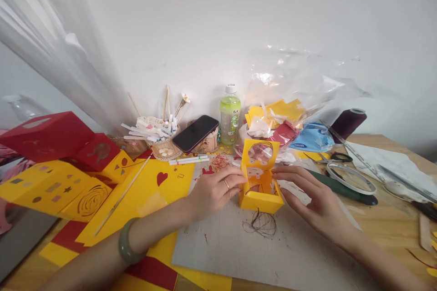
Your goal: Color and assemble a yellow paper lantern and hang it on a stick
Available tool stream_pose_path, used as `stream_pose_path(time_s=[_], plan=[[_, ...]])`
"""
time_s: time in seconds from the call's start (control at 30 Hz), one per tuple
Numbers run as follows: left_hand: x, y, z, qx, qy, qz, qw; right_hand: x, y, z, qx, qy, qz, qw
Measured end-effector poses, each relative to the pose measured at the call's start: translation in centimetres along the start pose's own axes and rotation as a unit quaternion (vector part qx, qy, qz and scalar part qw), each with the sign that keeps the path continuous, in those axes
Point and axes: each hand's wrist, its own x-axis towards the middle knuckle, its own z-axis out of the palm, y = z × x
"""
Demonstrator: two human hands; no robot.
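A small yellow paper box [261, 200] with cut-out shapes stands on the grey board [218, 250], its lid raised at the back. Along its left wall, the bent fingers of my left hand [213, 193] grip the edge. My right hand [314, 200] holds the opposite wall, fingertips at the upper rim and thumb low near the front corner. Both hands steady the box between them; the fingertips on the far side of each wall are partly hidden. A tangle of dark thread [261, 225] lies just in front of the box.
Left are yellow paper sheets [174, 168] and red and yellow cut-out boxes [51, 141]. Behind stand a phone [196, 132], a green drink bottle [230, 116] and a basket of markers [165, 150]. Right lie scissors [336, 158], a tape roll [351, 178] and a thread spool [348, 125].
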Motion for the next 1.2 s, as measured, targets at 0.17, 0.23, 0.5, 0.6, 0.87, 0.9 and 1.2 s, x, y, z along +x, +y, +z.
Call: stream_pose_path(time_s=[0.17,0.23,0.5,0.6,0.87,0.9,1.2], plan=[[0.4,-0.2,-0.2,0.042,0.015,0.048,0.998,0.0,-0.1,-0.2,0.01,-0.004,0.025,1.0],[0.5,-0.3,-0.3,0.042,0.032,0.062,0.997,0.0,-0.3,-0.3,0.002,-0.006,0.025,1.0],[1.3,0.6,-0.6,-0.027,0.015,-0.001,1.0,0.2,-0.7,-0.4,-0.042,0.011,0.002,0.999],[1.6,1.1,-0.7,-0.068,0.008,-0.058,0.996,0.1,-0.6,-0.5,-0.033,0.017,-0.005,0.999],[2.1,1.5,-0.6,-0.218,-0.024,-0.209,0.953,-0.2,-0.8,-0.8,-0.018,-0.005,-0.019,1.0],[2.1,1.6,-0.5,-0.229,-0.027,-0.221,0.948,-0.2,-0.8,-0.7,-0.023,-0.003,-0.012,1.0],[2.0,2.0,-0.9,-0.211,-0.027,-0.217,0.953,0.0,-1.6,-0.4,-0.017,-0.002,0.062,0.998]])
